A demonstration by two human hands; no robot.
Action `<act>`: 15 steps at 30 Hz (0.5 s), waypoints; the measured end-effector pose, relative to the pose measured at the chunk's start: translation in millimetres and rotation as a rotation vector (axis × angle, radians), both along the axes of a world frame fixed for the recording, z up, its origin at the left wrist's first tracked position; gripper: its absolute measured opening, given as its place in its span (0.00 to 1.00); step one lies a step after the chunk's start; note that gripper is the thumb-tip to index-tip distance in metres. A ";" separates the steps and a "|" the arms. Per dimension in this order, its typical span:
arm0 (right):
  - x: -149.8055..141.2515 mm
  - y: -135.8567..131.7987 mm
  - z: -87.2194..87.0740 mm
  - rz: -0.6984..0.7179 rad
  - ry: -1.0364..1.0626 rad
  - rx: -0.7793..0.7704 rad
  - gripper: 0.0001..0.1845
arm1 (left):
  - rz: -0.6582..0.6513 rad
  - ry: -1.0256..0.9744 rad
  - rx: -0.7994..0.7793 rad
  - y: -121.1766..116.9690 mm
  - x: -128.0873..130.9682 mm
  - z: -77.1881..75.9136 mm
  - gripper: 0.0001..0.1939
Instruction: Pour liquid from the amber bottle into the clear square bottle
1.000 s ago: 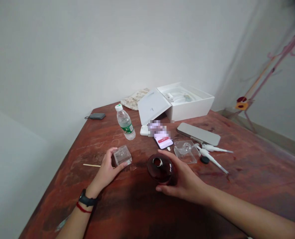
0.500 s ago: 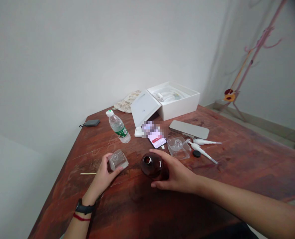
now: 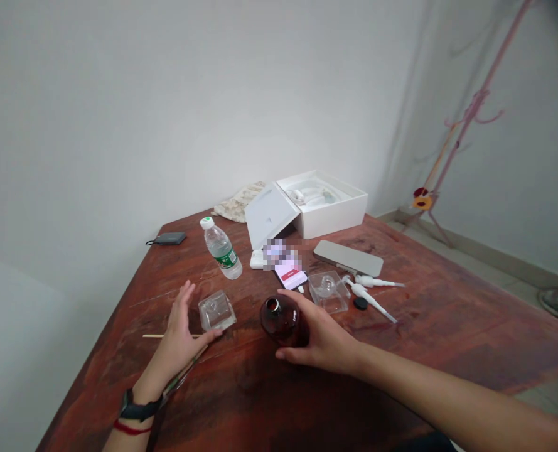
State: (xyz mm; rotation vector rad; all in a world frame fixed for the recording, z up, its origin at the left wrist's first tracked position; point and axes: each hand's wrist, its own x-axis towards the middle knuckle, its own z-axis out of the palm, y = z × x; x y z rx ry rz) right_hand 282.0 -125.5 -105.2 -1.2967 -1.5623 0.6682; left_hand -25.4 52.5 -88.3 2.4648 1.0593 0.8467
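My right hand (image 3: 323, 339) is wrapped round a dark brown glass bottle (image 3: 279, 320) that stands upright and uncapped on the wooden table (image 3: 448, 326). My left hand (image 3: 179, 333) lies beside a small clear square glass bottle (image 3: 216, 311), fingers stretched out, thumb tip just under the bottle's near corner. A thin wooden stick (image 3: 154, 336) lies on the table partly under that hand. A second clear glass bottle (image 3: 328, 290) sits to the right of the brown bottle.
A plastic water bottle (image 3: 221, 248), a lit phone (image 3: 290, 274), an open white box (image 3: 323, 204), a flat grey case (image 3: 348, 257), two white pump sprayers (image 3: 373, 290), a black cap (image 3: 360, 303), a dark pouch (image 3: 170, 238). Wall behind, table edge left.
My left hand has let go of the clear square bottle and opened beside it. My right hand stays on the brown bottle. The view has shifted a little.
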 end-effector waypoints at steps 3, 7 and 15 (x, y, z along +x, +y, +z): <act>-0.7 0.5 0.0 -0.021 -0.011 -0.019 0.58 | 0.046 -0.152 0.075 -3.7 1.5 10.6 0.39; -1.1 1.4 -1.6 -0.021 -0.003 -0.044 0.61 | 0.080 -0.290 0.097 -17.1 5.4 36.5 0.18; -1.1 -0.4 -6.9 -0.005 0.012 -0.010 0.60 | -0.359 -0.324 -0.042 -100.6 25.1 114.9 0.08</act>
